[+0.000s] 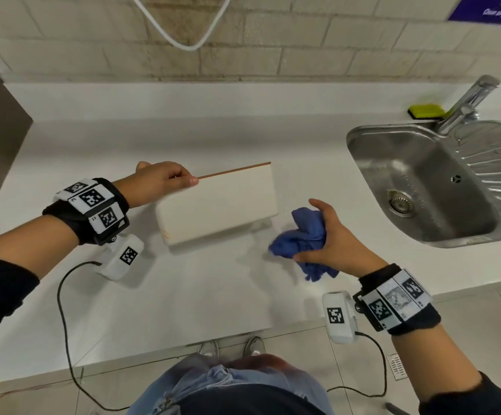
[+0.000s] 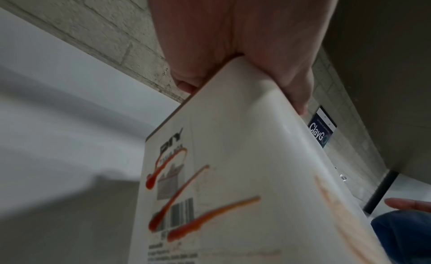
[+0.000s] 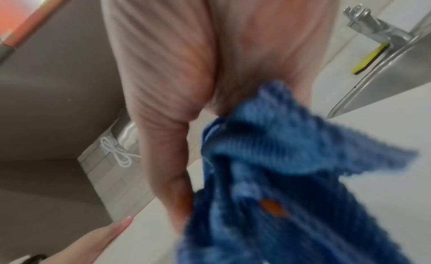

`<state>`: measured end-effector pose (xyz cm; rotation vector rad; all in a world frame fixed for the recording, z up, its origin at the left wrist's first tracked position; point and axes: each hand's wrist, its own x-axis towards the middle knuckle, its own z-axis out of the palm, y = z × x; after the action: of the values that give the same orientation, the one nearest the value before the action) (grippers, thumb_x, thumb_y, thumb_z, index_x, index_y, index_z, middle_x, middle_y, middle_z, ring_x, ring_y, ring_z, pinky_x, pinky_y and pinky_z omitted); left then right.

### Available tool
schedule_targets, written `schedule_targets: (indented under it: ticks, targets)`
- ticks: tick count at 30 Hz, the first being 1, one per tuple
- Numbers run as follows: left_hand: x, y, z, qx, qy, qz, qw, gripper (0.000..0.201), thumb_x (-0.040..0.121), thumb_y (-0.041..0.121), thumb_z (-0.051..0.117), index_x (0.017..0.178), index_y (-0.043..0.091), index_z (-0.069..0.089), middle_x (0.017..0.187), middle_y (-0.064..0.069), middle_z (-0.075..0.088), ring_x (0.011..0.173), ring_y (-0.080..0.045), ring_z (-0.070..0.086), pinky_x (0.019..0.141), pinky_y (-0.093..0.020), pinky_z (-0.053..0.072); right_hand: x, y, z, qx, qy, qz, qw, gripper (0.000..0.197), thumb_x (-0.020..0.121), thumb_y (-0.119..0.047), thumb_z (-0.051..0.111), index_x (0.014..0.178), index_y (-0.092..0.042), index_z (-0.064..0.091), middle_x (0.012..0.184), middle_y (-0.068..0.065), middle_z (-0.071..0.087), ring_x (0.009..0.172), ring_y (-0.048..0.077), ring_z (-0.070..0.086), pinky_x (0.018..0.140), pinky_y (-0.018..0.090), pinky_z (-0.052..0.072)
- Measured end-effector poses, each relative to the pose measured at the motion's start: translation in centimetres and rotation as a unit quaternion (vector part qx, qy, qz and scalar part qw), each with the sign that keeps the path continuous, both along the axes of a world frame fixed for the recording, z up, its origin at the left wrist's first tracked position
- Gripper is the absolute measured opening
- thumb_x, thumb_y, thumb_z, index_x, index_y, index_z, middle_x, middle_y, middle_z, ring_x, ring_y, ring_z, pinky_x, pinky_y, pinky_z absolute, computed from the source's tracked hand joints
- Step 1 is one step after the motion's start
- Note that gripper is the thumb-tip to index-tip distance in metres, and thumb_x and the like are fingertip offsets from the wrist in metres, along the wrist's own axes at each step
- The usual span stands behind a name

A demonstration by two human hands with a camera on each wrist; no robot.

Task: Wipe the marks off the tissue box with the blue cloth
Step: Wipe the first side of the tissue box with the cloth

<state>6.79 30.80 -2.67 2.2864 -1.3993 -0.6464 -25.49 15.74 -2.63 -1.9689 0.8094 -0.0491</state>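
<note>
A white counter [image 1: 183, 295] runs below a pale brick wall [image 1: 273, 55], with a steel sink [image 1: 422, 175] set into its right side. A tap [image 1: 467, 103] stands at the sink's far edge, and a yellow-green sponge [image 1: 425, 110] lies just left of the tap.

Left of the sink, near the counter's middle, sits the tissue box [image 1: 216, 202], cream-white, tipped so a broad face looks up. The left hand [image 1: 159, 182] grips the box's far left corner, thumb and fingers curled over the edge. In the left wrist view the box's label face [image 2: 177, 194] carries three long red-orange marks [image 2: 210, 216] across the print and barcode, and a fainter orange smear runs along the neighbouring face.

Just right of the box, apart from it, the right hand [image 1: 330, 235] holds the blue cloth [image 1: 303, 241] bunched in curled fingers, loose ends hanging toward the counter. The right wrist view shows a small orange spot [image 3: 272, 207] on the cloth
</note>
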Motion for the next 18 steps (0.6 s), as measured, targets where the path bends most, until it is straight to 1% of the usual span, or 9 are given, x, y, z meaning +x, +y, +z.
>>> schedule_targets:
  ticks: [2,4,7,9,12,13,15,17,18]
  targets:
    - [0.0,0.0,0.0,-0.003,0.001,0.001,1.000,0.051,0.075,0.063,0.035,0.092,0.023,0.063,0.089,0.015,0.063,0.098,-0.012,0.055,0.102,-0.035,0.016,-0.2,0.0,-0.4,0.007,-0.026,-0.004,1.000,0.080,0.075,0.006,0.066,0.138,-0.019,0.023,0.116,0.001,0.048,0.092,0.017,0.057,0.072,0.015,0.051]
    - [-0.1,0.0,-0.1,-0.005,0.004,0.005,1.000,0.050,0.075,0.062,0.036,0.092,0.024,0.063,0.089,0.014,0.064,0.098,-0.011,0.055,0.104,-0.036,0.016,-0.3,0.0,-0.8,-0.010,-0.070,-0.043,0.997,0.058,0.078,0.012,0.056,0.125,-0.017,0.038,0.114,0.002,0.051,0.094,0.014,0.056,0.074,0.004,0.047]
    - [-0.1,0.1,-0.3,-0.008,0.009,0.008,1.000,0.049,0.074,0.062,0.037,0.091,0.024,0.063,0.086,0.017,0.062,0.096,-0.010,0.054,0.103,-0.036,0.016,-0.6,-0.2,-0.9,-0.049,-0.127,-0.103,0.985,0.034,0.079,0.013,0.056,0.093,-0.018,0.046,0.084,0.001,0.055,0.067,0.000,0.054,0.056,0.006,0.044]
    - [0.0,0.0,-0.3,-0.008,0.005,0.005,1.000,0.049,0.074,0.063,0.036,0.091,0.025,0.062,0.085,0.019,0.061,0.096,-0.010,0.054,0.099,-0.034,0.015,-0.9,-0.8,-0.8,-0.110,-0.144,-0.120,0.976,0.039,0.078,0.013,0.057,0.070,-0.021,0.039,0.063,0.001,0.046,0.050,0.001,0.045,0.047,0.012,0.038]
    - [0.2,0.0,-0.4,-0.005,0.008,0.003,1.000,0.052,0.073,0.067,0.035,0.090,0.026,0.062,0.086,0.016,0.062,0.098,-0.011,0.054,0.096,-0.031,0.014,-0.5,-1.0,-1.1,-0.236,-0.101,-0.076,0.963,0.054,0.062,0.019,0.062,0.056,-0.025,0.031,0.057,0.003,0.044,0.049,0.021,0.049,0.045,0.021,0.035]
    - [0.3,0.0,-0.4,-0.004,0.011,0.002,1.000,0.055,0.071,0.070,0.034,0.090,0.026,0.062,0.087,0.016,0.063,0.098,-0.012,0.054,0.096,-0.031,0.015,0.0,-0.5,-1.4,-0.266,-0.084,-0.046,0.959,0.056,0.056,0.019,0.065,0.055,-0.025,0.031,0.060,0.004,0.045,0.053,0.022,0.048,0.047,0.023,0.032]
    - [0.4,0.0,-0.6,-0.003,0.015,0.005,1.000,0.059,0.067,0.074,0.033,0.089,0.027,0.062,0.087,0.015,0.063,0.100,-0.013,0.053,0.097,-0.031,0.015,0.8,1.0,-2.8,-0.227,-0.059,0.010,0.972,0.054,0.052,0.014,0.073,0.059,-0.023,0.035,0.068,0.007,0.046,0.067,0.020,0.046,0.054,0.024,0.033]
    - [0.3,0.0,-0.6,-0.004,0.013,0.009,1.000,0.054,0.070,0.070,0.035,0.089,0.028,0.062,0.088,0.015,0.063,0.101,-0.014,0.053,0.099,-0.031,0.015,1.1,2.8,-4.0,-0.094,-0.014,0.040,0.995,0.050,0.059,0.005,0.079,0.060,-0.021,0.036,0.074,0.007,0.048,0.074,0.015,0.045,0.062,0.010,0.037]
    - [0.3,0.0,-0.5,-0.005,0.013,0.010,1.000,0.052,0.072,0.068,0.036,0.090,0.027,0.062,0.089,0.014,0.063,0.102,-0.014,0.053,0.099,-0.031,0.015,1.1,3.5,-4.6,-0.055,0.014,0.047,0.997,0.048,0.063,-0.001,0.080,0.060,-0.021,0.036,0.070,0.001,0.047,0.069,0.011,0.044,0.059,0.008,0.037]
